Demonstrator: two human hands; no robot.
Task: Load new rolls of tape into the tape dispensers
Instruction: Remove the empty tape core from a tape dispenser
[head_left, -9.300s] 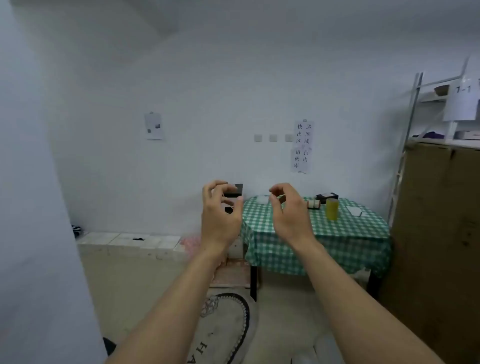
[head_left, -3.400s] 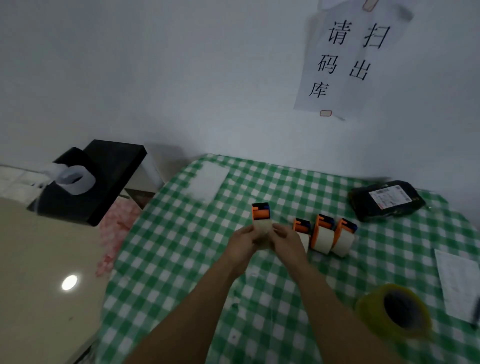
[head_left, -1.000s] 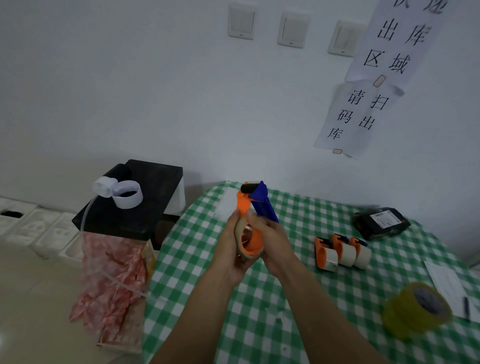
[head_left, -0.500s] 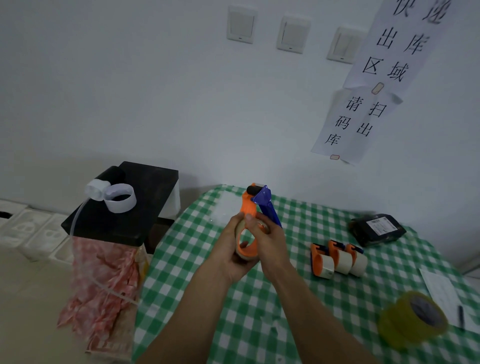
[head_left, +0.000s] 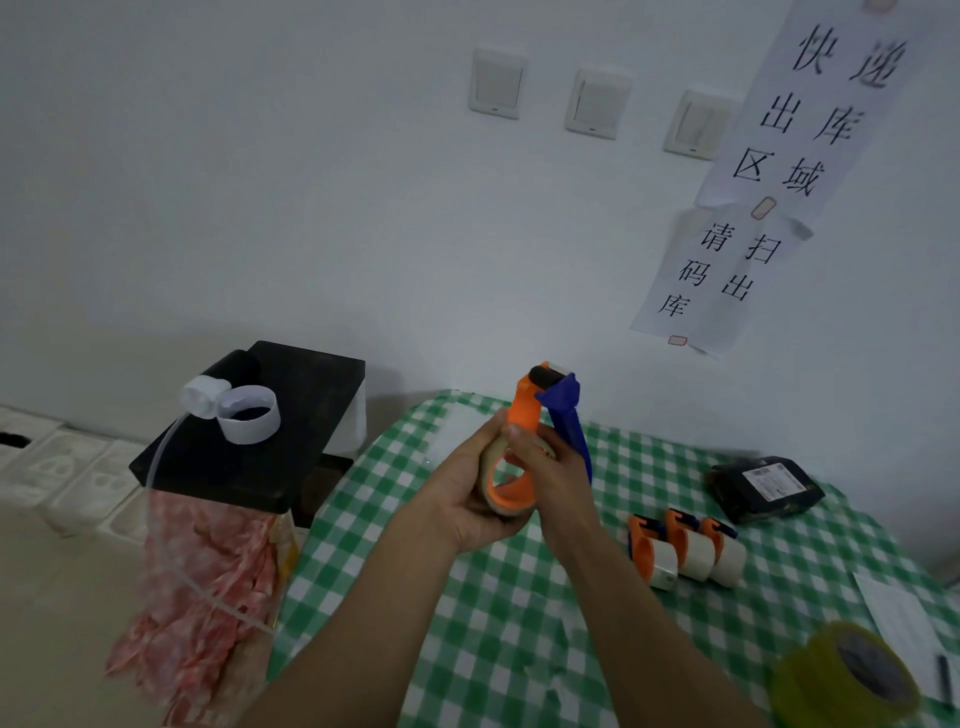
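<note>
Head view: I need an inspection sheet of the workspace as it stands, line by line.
Surface: table under green checked cloth.
Job's things: orange dispenser held up, blue flap swung out; three dispensers with pale rolls in a row; yellow tape roll near edge.
Clutter: black parcel, paper sheet, pen.
Hands: left hand and right hand both grip the orange dispenser.
Cables: no cable; a thin clear line hangs from the black box.
Surroundings: white rings on that box; wall switches; paper notices.

The left forearm (head_left: 363, 597) and right forearm (head_left: 628, 597) are bare along all their visible length. The left hand (head_left: 462, 501) and right hand (head_left: 558, 486) are bare too.
</note>
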